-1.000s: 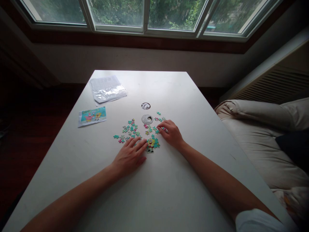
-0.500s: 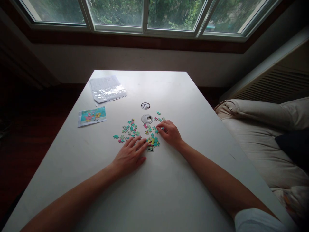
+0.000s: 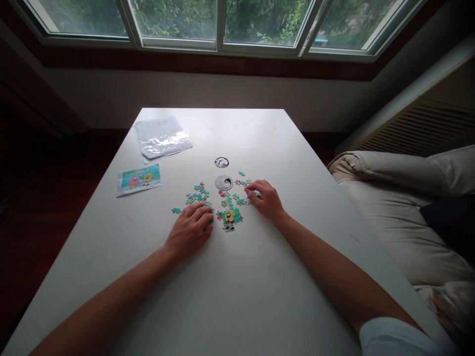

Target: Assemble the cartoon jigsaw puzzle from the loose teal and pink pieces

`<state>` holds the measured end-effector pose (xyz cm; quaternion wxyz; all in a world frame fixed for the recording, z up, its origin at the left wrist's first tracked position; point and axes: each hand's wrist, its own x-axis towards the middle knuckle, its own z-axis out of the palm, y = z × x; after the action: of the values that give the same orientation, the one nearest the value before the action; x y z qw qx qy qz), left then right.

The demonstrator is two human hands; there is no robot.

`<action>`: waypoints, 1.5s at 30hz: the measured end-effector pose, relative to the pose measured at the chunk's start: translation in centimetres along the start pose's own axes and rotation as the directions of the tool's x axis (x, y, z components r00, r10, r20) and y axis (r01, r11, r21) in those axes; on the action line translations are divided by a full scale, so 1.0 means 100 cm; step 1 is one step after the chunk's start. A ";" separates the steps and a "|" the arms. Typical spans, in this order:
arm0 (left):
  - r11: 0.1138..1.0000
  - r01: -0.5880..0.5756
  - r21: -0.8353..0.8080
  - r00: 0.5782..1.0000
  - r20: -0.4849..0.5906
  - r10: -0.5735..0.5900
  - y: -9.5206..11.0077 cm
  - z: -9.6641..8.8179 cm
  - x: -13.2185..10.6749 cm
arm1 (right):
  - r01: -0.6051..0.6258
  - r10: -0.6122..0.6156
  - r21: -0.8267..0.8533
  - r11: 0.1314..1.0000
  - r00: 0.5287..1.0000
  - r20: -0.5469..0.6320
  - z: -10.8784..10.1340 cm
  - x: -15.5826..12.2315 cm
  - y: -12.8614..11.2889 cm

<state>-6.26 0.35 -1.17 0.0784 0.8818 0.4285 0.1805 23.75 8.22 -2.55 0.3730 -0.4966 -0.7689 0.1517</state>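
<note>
Two hands (image 3: 191,227), fingers bent, either side of partly joined puzzle (image 3: 230,216)

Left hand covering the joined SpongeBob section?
No, the joined SpongeBob section lies in plain view, just right of the left hand.

We have lots of room on the table (image 3: 260,138) by its far right corner, and a hand could slide down beside the right edge, between the right arm (image 3: 326,262) and the sofa (image 3: 389,198). In the middle, loose puzzle pieces (image 3: 202,192), a round metal ring (image 3: 221,183) and a round hole (image 3: 221,162) get in our way. The left hand (image 3: 190,225) blocks one side of the joined puzzle part (image 3: 230,217), the right hand (image 3: 264,199) the other. Papers (image 3: 163,138) fill the far left corner; a picture card (image 3: 140,179) sits by the left edge. We could pass between card and pieces. Toward the near edge, between both arms, we see a wide bare patch.
</note>
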 end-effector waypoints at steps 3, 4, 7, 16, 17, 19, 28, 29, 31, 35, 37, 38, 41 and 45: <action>1.000 0.021 0.014 1.000 -0.013 -0.020 -0.003 -0.001 0.001 | -0.013 0.013 -0.006 1.000 1.000 -0.005 -0.002 0.000 0.003; 0.999 0.030 0.021 0.999 -0.014 -0.029 -0.004 0.000 0.001 | -0.015 0.015 -0.007 1.000 1.000 -0.006 -0.002 0.000 0.004; 0.998 0.053 0.039 0.998 -0.017 -0.053 -0.007 0.001 0.000 | -0.016 0.016 -0.009 1.000 1.000 -0.011 -0.002 0.000 0.004; 0.995 0.070 0.067 0.997 -0.039 -0.068 -0.006 -0.001 0.001 | -0.045 0.042 -0.032 0.998 0.996 -0.079 -0.014 0.006 0.011; 0.995 0.073 0.067 0.997 -0.044 -0.070 -0.006 -0.002 0.001 | -0.053 0.049 -0.037 0.998 0.994 -0.094 -0.016 0.007 0.015; 0.995 0.082 0.060 0.995 -0.053 -0.079 -0.006 -0.004 0.001 | -0.077 0.070 -0.047 0.996 0.990 -0.125 -0.019 0.008 0.023; 0.977 0.213 0.006 0.967 -0.148 -0.210 -0.039 -0.015 0.004 | -0.096 0.088 -0.063 0.993 0.989 -0.119 -0.020 0.008 0.031; 0.970 0.242 0.007 0.956 -0.172 -0.238 -0.047 -0.017 0.004 | -0.087 0.079 -0.067 0.994 0.990 -0.119 -0.020 0.008 0.030; 0.956 0.295 0.011 0.936 -0.203 -0.286 -0.061 -0.021 0.004 | -0.077 0.067 -0.075 0.994 0.991 -0.119 -0.020 0.009 0.030; 0.925 0.380 -0.006 0.893 -0.257 -0.369 -0.083 -0.024 0.001 | -0.067 0.058 -0.108 0.992 0.995 -0.080 -0.025 0.011 0.038; 0.919 0.393 -0.020 0.889 -0.248 -0.385 -0.088 -0.022 0.001 | -0.075 0.072 -0.142 0.987 0.997 -0.028 -0.029 0.012 0.045; 0.919 0.394 -0.023 0.890 -0.240 -0.388 -0.090 -0.020 0.000 | -0.082 0.083 -0.157 0.984 0.997 0.001 -0.031 0.012 0.048; 0.921 0.389 -0.015 0.898 -0.218 -0.383 -0.090 -0.017 0.001 | -0.087 0.100 -0.187 0.979 0.993 0.063 -0.033 0.011 0.053; 0.921 0.390 -0.014 0.899 -0.212 -0.384 -0.088 -0.015 0.001 | -0.044 0.065 -0.238 0.970 0.994 0.083 -0.031 0.010 0.052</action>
<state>-13.26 5.86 -2.33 0.0544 0.7559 0.6036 0.2475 29.17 11.05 -3.20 0.2718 -0.5510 -0.7836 0.0919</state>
